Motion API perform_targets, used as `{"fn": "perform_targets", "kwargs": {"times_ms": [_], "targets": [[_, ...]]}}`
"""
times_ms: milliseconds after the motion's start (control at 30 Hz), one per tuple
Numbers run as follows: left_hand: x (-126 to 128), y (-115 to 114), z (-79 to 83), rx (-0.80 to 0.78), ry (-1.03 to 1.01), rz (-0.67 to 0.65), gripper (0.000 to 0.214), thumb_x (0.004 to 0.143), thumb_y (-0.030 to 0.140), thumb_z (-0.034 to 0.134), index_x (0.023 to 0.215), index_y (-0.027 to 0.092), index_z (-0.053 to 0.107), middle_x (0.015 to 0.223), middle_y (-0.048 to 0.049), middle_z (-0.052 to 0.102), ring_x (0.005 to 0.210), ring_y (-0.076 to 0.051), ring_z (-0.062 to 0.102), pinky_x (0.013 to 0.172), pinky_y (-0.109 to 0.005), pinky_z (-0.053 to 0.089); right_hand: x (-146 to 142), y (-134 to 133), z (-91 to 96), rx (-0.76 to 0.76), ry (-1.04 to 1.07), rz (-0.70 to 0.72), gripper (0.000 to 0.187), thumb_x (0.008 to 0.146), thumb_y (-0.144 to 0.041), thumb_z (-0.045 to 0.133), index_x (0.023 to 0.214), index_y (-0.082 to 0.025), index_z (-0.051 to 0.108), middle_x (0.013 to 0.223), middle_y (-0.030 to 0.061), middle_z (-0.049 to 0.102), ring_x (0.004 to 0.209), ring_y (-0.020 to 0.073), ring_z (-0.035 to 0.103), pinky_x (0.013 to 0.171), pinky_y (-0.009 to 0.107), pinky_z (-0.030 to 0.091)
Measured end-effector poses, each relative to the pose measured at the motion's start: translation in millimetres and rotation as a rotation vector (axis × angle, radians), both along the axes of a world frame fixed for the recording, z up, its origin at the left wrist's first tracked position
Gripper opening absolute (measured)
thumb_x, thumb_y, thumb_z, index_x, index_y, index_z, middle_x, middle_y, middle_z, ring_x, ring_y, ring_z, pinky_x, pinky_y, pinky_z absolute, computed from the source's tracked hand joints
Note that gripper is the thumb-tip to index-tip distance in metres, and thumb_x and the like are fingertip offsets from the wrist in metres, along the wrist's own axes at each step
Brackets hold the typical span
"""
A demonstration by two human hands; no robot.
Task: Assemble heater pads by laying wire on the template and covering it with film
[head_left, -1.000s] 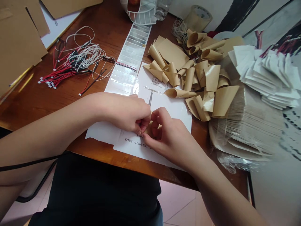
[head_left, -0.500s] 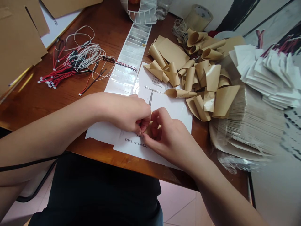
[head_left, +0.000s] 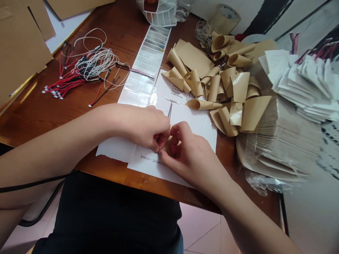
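Note:
My left hand and my right hand meet fingertip to fingertip over a white printed sheet near the table's front edge. Both hands are pinched shut on a small tan piece between them, mostly hidden by the fingers. A thin metal tool, perhaps tweezers, pokes out just beyond my left hand's knuckles. Whether a hand holds the tool is hidden.
A heap of curled brown paper backings lies beyond my right hand. A strip of clear labels runs toward the back. Red, black and white wires lie at the left. Stacks of white packets and bagged sheets fill the right.
Almost nothing differs; my right hand's fingers have shifted slightly up and left against my left hand.

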State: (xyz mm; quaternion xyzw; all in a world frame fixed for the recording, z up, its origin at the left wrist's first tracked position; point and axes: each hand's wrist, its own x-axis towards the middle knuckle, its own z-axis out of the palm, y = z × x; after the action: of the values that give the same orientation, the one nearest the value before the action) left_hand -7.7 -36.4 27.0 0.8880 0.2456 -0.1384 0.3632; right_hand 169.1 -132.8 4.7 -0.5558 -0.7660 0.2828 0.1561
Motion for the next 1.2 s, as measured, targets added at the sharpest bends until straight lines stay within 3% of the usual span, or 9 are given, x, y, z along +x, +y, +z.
{"fn": "perform_targets", "kwargs": {"times_ms": [167,433,633,833,1200], "targets": [[-3,6,-3.9,-0.052,-0.025,-0.002,0.012,0.077,0.018,0.062,0.079,0.024,0.073,0.079,0.0011,0.070,0.068,-0.014,0.058,0.062,-0.025,0.039,-1,-1,-2.7,0.063,-0.042,-0.001,0.025,0.082,-0.026,0.062,0.095,-0.025,0.040,0.063,-0.0078,0.055,0.053,0.0128,0.052,0.051,0.024,0.029],[-4,12,-2.2,-0.008,-0.090,0.033,0.010,0.081,0.020,0.061,0.084,0.023,0.070,0.076,0.0029,0.069,0.066,-0.012,0.057,0.058,-0.025,0.034,-1,-2,1.5,0.102,-0.058,0.113,0.014,0.084,-0.017,0.061,0.085,-0.023,0.049,0.070,-0.0049,0.060,0.061,0.0110,0.052,0.057,0.024,0.034],[-4,11,1.5,-0.004,-0.063,0.063,0.014,0.083,0.023,0.062,0.091,0.023,0.072,0.084,0.0012,0.073,0.069,-0.013,0.059,0.060,-0.025,0.035,-1,-5,-1.5,0.143,-0.116,0.159,0.006,0.087,-0.017,0.060,0.081,-0.019,0.061,0.077,-0.0014,0.065,0.060,0.0103,0.052,0.057,0.025,0.034],[-4,12,-0.2,0.006,-0.089,0.076,0.013,0.083,0.026,0.062,0.090,0.024,0.073,0.083,0.0016,0.074,0.069,-0.013,0.061,0.060,-0.026,0.036,-5,-7,-7.9,0.250,-0.165,0.161,0.010,0.086,-0.016,0.058,0.078,-0.018,0.063,0.070,-0.0020,0.064,0.055,0.0094,0.049,0.053,0.025,0.032],[-5,11,-0.4,-0.004,-0.096,0.089,0.016,0.083,0.029,0.062,0.091,0.024,0.074,0.085,0.0011,0.075,0.070,-0.013,0.061,0.061,-0.026,0.036,-5,-9,-7.0,0.291,-0.208,0.177,0.018,0.090,-0.016,0.053,0.074,-0.018,0.061,0.066,-0.0022,0.061,0.052,0.0085,0.046,0.052,0.025,0.030]]}}
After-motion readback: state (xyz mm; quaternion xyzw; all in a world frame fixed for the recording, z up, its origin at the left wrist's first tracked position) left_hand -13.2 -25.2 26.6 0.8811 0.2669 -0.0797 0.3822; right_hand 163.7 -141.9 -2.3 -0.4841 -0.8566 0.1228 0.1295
